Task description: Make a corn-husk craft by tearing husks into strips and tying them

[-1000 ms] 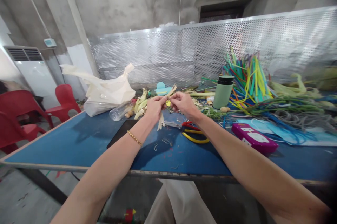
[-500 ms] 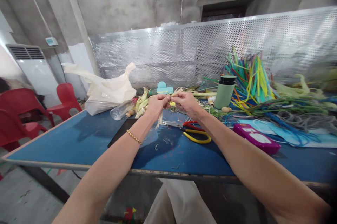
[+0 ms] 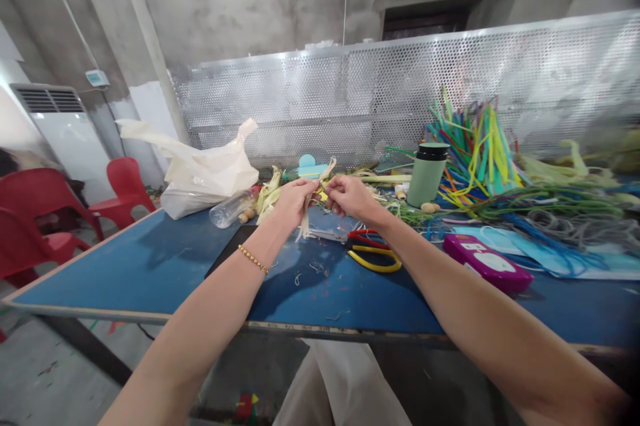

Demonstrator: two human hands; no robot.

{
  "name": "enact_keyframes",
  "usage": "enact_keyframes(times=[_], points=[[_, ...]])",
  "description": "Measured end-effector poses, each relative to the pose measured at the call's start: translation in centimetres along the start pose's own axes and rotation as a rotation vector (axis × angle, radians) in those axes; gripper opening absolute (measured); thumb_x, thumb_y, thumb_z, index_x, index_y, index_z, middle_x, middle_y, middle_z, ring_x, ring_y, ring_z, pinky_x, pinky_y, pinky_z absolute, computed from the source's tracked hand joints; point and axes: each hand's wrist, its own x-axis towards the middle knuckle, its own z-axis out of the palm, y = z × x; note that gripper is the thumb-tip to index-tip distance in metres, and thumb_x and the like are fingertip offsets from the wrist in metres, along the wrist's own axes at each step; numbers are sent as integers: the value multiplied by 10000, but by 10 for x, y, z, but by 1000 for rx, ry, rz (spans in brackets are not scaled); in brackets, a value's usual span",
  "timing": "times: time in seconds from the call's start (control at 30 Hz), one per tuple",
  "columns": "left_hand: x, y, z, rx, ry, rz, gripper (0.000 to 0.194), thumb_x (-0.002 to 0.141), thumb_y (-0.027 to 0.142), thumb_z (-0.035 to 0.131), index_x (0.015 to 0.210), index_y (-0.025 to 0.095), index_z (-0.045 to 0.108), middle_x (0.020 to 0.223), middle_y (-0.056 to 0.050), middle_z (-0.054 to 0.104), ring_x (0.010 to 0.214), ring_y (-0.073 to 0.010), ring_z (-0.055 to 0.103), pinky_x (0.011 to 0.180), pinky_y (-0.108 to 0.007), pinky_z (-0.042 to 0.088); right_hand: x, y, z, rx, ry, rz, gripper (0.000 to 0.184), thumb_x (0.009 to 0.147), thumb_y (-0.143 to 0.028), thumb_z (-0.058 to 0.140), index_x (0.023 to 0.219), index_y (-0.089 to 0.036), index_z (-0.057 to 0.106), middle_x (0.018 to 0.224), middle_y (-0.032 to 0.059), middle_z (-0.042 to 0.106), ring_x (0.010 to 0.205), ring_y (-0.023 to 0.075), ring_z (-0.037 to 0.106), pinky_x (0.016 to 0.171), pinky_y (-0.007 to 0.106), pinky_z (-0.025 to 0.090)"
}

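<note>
My left hand (image 3: 296, 199) is closed round a thin bundle of pale dried strips that look like corn husk (image 3: 305, 225); their ends stick out above and below the fingers. Right beside it, my right hand (image 3: 347, 198) has its fingers curled in a pinch close to the bundle. What lies between those fingertips is too small to make out. Scissors with red and yellow handles (image 3: 374, 258) lie on the blue table (image 3: 150, 273) below the hands, blades pointing left. Fibre scraps (image 3: 317, 267) are scattered nearby.
Left stand a white plastic bag (image 3: 210, 169), a clear bottle (image 3: 233, 208) and a dark flat object (image 3: 231, 249). To the right are a green tumbler (image 3: 429, 176), colourful strips (image 3: 487, 153), green stems (image 3: 550, 199), a purple box (image 3: 485, 263) and blue masks (image 3: 555, 256). A perforated metal panel (image 3: 310, 106) stands behind.
My right hand has drawn slightly away from my left, and its fingers have curled in. More of the strips' upper ends shows above my left hand, which stays nearly in place.
</note>
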Motion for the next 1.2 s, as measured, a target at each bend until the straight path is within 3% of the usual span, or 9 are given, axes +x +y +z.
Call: enact_keyframes(times=[0.13, 0.3, 0.43, 0.53, 0.67, 0.8, 0.9, 1.0, 1.2], points=[[0, -3, 1, -39, -74, -18, 142, 680, 157, 752, 676, 109, 618, 605, -18, 606, 537, -105, 554, 540, -243, 398, 0, 2, 0, -57, -19, -44, 126, 830, -223, 626, 721, -192, 573, 572, -2, 631, 396, 114, 545, 353, 220, 417], [2, -4, -1, -53, -50, 2, 154, 686, 140, 755, 703, 114, 605, 706, -43, 660, 612, -112, 606, 622, -252, 458, -3, -9, -8, -247, 35, 33, 110, 817, -228, 620, 731, -174, 662, 452, -14, 556, 403, 140, 526, 409, 247, 402], [3, -7, -1, 20, -24, 88, 149, 710, 153, 736, 686, 126, 592, 646, -23, 633, 619, -111, 600, 682, -270, 478, -1, -14, -13, -361, 170, -121, 143, 802, -265, 642, 746, -157, 716, 574, 24, 647, 549, 149, 584, 541, 258, 426], [2, -9, -1, 130, -5, 185, 108, 721, 164, 716, 689, 124, 620, 600, -8, 611, 584, -99, 557, 642, -245, 440, 1, -13, -12, -376, 157, -195, 172, 781, -305, 669, 717, -158, 732, 687, 39, 706, 652, 153, 614, 619, 260, 438], [0, -9, -1, 179, -10, 213, 96, 710, 192, 724, 709, 130, 651, 618, -5, 625, 593, -100, 540, 621, -233, 412, 0, -11, -7, -368, 150, -211, 73, 723, -214, 683, 686, -160, 715, 700, 31, 713, 677, 150, 625, 617, 244, 451], [0, -5, -2, 182, -28, 200, 117, 706, 203, 730, 682, 131, 641, 611, -7, 607, 600, -99, 528, 629, -233, 406, -2, -11, -5, -84, 71, 6, 25, 720, -178, 653, 704, -166, 639, 534, 17, 632, 504, 148, 605, 450, 234, 452], [-2, -2, -2, 216, -63, 204, 146, 728, 213, 721, 653, 130, 627, 595, -8, 587, 580, -96, 504, 615, -233, 391, -3, -12, -9, 144, -5, 132, 81, 693, -160, 684, 703, -168, 605, 555, 30, 645, 482, 153, 621, 404, 232, 468], [-4, 2, -2, 347, -126, 242, 155, 748, 218, 702, 637, 134, 635, 587, -13, 588, 575, -98, 494, 604, -230, 378, -2, -9, -17, 188, -93, 117, 112, 681, -191, 726, 690, -158, 618, 557, 27, 640, 473, 133, 598, 407, 225, 467], [-5, 5, -7, 666, -346, 270, 142, 739, 218, 681, 615, 150, 668, 565, -14, 578, 560, -110, 473, 568, -235, 353, 3, 1, -43, 60, -228, 16, 199, 669, -303, 768, 773, -150, 693, 563, 1, 627, 497, 116, 556, 470, 232, 439]])
